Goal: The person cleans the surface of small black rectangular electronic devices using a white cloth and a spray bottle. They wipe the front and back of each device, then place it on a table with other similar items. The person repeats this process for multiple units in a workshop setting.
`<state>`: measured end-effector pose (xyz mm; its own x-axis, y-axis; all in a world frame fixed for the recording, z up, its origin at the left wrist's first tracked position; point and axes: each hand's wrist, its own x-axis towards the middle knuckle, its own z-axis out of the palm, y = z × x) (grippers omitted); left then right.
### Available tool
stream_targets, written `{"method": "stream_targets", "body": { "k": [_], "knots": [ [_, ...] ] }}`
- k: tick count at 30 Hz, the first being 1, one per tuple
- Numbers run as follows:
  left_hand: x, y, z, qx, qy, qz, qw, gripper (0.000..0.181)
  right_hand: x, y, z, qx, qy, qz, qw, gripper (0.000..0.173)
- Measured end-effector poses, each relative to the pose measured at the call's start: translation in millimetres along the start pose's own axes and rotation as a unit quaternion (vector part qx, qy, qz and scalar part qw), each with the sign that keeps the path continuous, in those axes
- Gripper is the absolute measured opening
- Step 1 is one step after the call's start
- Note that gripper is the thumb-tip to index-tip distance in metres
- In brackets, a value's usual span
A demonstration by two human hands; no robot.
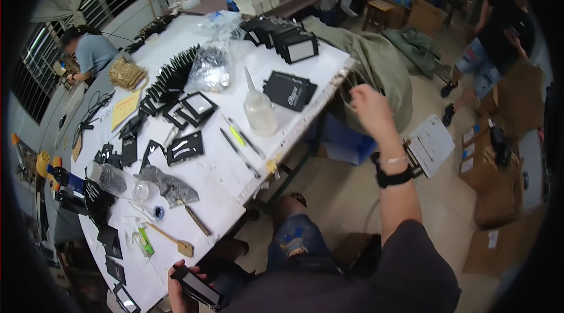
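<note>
My left hand (pixel 181 288), low in the picture by the near table edge, holds a black leather-like wallet piece (pixel 198 287) with a pale window. My right hand (pixel 368 104) is raised past the table's right edge, its fingers curled; whether anything small is between them is not clear. Nearest to it on the white table (pixel 220 194) lie a stack of black wallet pieces (pixel 290 89) and a translucent squeeze bottle (pixel 260 112) with a long nozzle. Pens (pixel 240 148) lie beside the bottle. A wooden-handled tool (pixel 197 220) and a small wooden spatula (pixel 185 249) are nearer to my left hand.
Rows of black pieces (pixel 169 75), a plastic bag (pixel 211 66) and a clear jar (pixel 105 178) crowd the table. Olive cloth (pixel 374 57) hangs by its corner. Cardboard boxes (pixel 493 189) stand at right. A person (pixel 498 40) is at right; another (pixel 92 53) sits at left.
</note>
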<state>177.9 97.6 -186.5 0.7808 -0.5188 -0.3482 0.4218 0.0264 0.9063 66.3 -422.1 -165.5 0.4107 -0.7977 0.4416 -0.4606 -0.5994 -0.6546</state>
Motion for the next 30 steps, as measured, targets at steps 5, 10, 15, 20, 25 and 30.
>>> {"method": "stream_targets", "body": {
  "k": [5,10,15,20,25,30],
  "knots": [
    [22,12,35,0.113,-0.066,0.013,0.991,0.071,95,240,80,-0.071,-0.129,0.240,0.960,0.033],
    [29,20,62,0.048,-0.083,-0.019,0.995,0.084,120,311,138,0.033,-0.048,0.399,0.915,0.041],
    [28,20,67,-0.018,-0.008,-0.039,0.999,0.079,130,345,147,-0.162,0.027,0.230,0.959,0.025],
    [18,22,60,-0.043,0.060,0.046,0.996,0.076,90,219,64,-0.078,0.036,-0.019,0.996,0.035],
    [9,16,44,-0.030,0.085,0.104,0.990,0.076,-30,21,-6,0.125,-0.159,-0.162,0.966,0.028],
    [-20,14,37,0.007,0.068,0.066,0.995,0.071,-177,-169,35,0.249,-0.409,-0.375,0.794,0.040]
  ]
}}
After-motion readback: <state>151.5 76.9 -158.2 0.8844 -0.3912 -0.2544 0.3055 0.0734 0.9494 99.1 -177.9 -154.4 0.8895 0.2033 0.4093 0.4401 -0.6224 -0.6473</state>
